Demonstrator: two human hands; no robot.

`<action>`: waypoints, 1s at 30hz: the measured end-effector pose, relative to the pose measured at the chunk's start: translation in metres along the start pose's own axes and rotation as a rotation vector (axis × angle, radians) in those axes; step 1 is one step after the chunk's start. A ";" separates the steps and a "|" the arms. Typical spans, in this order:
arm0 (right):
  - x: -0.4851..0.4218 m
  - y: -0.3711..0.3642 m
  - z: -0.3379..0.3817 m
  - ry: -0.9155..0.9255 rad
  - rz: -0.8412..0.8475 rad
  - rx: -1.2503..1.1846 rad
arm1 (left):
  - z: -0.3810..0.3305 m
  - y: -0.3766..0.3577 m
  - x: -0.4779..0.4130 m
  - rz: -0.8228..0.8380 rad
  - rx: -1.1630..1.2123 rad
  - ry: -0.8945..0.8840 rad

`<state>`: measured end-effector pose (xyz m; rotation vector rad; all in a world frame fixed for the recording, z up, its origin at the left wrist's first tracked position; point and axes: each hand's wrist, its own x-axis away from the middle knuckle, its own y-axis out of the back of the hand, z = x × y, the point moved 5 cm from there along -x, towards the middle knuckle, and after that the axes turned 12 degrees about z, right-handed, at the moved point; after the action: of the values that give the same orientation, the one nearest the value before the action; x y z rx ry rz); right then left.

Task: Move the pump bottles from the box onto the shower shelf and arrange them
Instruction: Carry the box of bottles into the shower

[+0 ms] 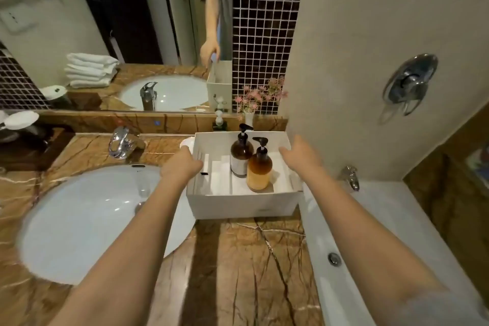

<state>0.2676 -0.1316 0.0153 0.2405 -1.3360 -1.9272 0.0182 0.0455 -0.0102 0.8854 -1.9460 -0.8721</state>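
Here: two pump bottles (240, 159) in one box (243, 204).

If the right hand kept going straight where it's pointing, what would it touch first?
The right hand would likely meet the black pump of the amber bottle in the white box, though depth is unclear.
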 end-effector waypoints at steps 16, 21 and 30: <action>-0.032 -0.055 -0.048 -0.237 0.166 -0.098 | 0.027 -0.040 -0.039 -0.053 0.081 -0.022; -0.027 -0.053 -0.046 -0.232 0.175 -0.102 | 0.029 -0.039 -0.042 -0.008 0.088 -0.031; -0.004 -0.022 -0.029 -0.200 0.190 -0.066 | 0.021 -0.003 -0.025 0.024 0.081 -0.065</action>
<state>0.2755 -0.1459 -0.0169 -0.1120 -1.3670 -1.8677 0.0112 0.0696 -0.0316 0.8891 -2.0567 -0.8221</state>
